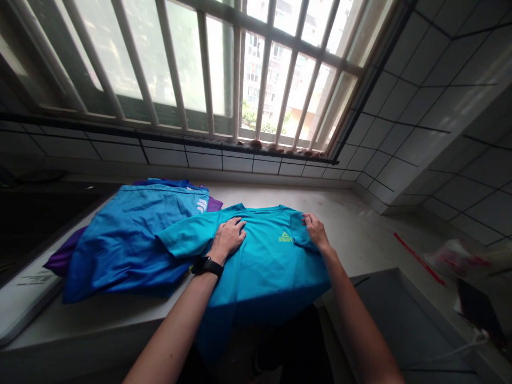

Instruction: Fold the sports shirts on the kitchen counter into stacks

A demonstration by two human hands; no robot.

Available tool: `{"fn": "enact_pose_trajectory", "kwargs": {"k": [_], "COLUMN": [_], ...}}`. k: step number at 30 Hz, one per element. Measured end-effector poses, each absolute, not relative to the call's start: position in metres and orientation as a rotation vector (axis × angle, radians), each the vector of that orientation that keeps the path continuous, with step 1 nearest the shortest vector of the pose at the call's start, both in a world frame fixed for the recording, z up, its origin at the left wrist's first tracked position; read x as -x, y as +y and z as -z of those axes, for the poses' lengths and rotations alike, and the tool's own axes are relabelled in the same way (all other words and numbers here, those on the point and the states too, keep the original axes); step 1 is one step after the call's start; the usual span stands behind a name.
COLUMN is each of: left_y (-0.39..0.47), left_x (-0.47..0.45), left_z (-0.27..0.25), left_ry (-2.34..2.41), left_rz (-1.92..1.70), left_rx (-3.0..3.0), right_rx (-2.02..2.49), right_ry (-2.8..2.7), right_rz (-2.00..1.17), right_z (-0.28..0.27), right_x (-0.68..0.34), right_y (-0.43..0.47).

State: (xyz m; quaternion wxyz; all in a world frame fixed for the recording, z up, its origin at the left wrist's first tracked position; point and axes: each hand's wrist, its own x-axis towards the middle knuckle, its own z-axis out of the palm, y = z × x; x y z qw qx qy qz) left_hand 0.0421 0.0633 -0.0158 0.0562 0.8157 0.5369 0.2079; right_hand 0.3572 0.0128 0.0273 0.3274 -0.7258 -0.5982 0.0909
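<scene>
A teal T-shirt point(260, 261) with a yellow-green PEAK logo lies front up on the counter, its collar toward the window and its lower part hanging over the front edge. My left hand point(229, 238), with a black watch on the wrist, rests on the chest of the shirt near the left sleeve, fingers laid on the cloth. At the other shoulder, my right hand point(316, 230) grips the right sleeve, which is folded inward beside the logo. Left of the shirt is a pile of blue clothes point(132, 234), partly under the teal sleeve, with purple cloth point(66, 253) showing beneath.
The pale counter point(344, 234) runs along a tiled wall under a barred window point(224, 69). A red strip point(418, 257) and a clear plastic bag point(456, 258) lie at the right. A dark glossy surface point(36, 213) is on the far left.
</scene>
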Motion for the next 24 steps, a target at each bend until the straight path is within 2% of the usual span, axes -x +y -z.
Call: {"fn": "enact_pose_trajectory", "kwargs": {"k": [4, 10, 16, 24], "left_y": [0.062, 0.063, 0.062, 0.060], "left_x": [-0.043, -0.044, -0.044, -0.043], "left_z": [0.013, 0.014, 0.012, 0.009], "left_ry": [1.639, 1.650, 1.666, 1.652], "left_rz": [-0.604, -0.606, -0.585, -0.582], "left_rx": [-2.457, -2.449, -2.451, -2.447], "right_rx": [1.936, 1.993, 1.839, 1.556], "right_ry": [-1.732, -1.992, -1.976, -2.071], "right_rz": [-0.106, -0.237, -0.323, -0.380], "right_z": [-0.015, 0.009, 0.015, 0.019], "right_x": [-0.365, -0.384, -0.407, -0.388], "right_y": [0.004, -0.017, -0.022, -0.028]}}
